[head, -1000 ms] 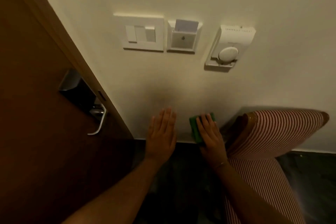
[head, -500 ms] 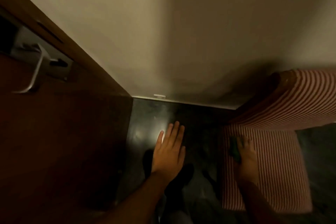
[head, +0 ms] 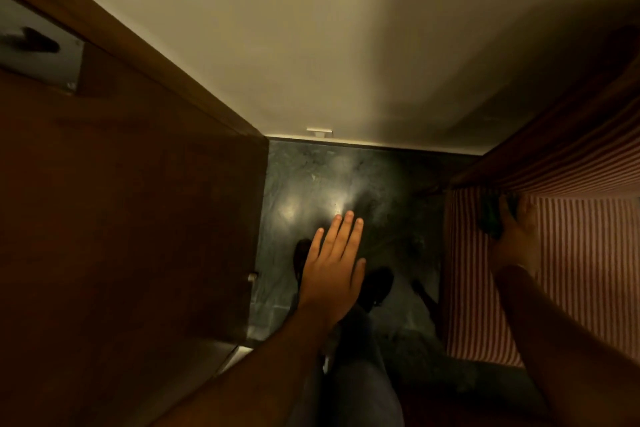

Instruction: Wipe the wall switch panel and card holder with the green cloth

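The view points down at the floor; the wall switch panel and card holder are out of frame. My right hand (head: pixel 516 236) rests on the striped chair seat with the green cloth (head: pixel 493 217) under its fingers; the cloth is dark and partly hidden in shadow. My left hand (head: pixel 334 263) hovers flat over the dark floor, fingers apart, holding nothing.
A brown wooden door (head: pixel 121 218) fills the left, with its metal lock plate (head: pixel 38 48) at the upper left. The cream wall (head: pixel 311 45) meets the dark marble floor (head: pixel 329 177) ahead. A red-and-white striped chair (head: pixel 571 270) stands at the right. My shoes show below.
The view tilted down from the wall panels to the floor. My right hand moved the green cloth from the wall onto the chair seat and farther toward the chair's back.
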`<action>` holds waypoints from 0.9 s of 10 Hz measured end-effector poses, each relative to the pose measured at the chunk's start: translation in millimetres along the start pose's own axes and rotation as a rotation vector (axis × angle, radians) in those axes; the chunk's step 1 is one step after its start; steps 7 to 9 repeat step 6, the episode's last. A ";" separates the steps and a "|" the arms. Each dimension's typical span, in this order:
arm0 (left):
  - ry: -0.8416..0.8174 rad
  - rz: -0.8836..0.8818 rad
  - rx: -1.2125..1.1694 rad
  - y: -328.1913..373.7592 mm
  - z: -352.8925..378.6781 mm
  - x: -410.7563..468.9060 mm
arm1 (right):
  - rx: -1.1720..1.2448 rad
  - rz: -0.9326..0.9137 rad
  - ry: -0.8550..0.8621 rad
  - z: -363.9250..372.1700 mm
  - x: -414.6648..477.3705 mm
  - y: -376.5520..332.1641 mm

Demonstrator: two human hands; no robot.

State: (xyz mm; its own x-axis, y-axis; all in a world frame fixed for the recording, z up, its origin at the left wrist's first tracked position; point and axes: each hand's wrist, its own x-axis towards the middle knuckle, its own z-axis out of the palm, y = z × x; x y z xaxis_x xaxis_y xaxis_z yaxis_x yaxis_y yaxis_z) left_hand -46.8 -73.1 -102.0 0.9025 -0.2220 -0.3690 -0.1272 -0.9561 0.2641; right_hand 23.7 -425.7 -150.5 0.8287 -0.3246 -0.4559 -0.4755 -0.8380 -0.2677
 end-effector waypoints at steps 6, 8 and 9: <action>-0.014 0.028 0.105 4.1 -38.7 41.3 | -0.309 -0.184 -0.140 -1.5 -28.2 -23.1; -0.014 0.028 0.105 4.1 -38.7 41.3 | -0.309 -0.184 -0.140 -1.5 -28.2 -23.1; -0.014 0.028 0.105 4.1 -38.7 41.3 | -0.309 -0.184 -0.140 -1.5 -28.2 -23.1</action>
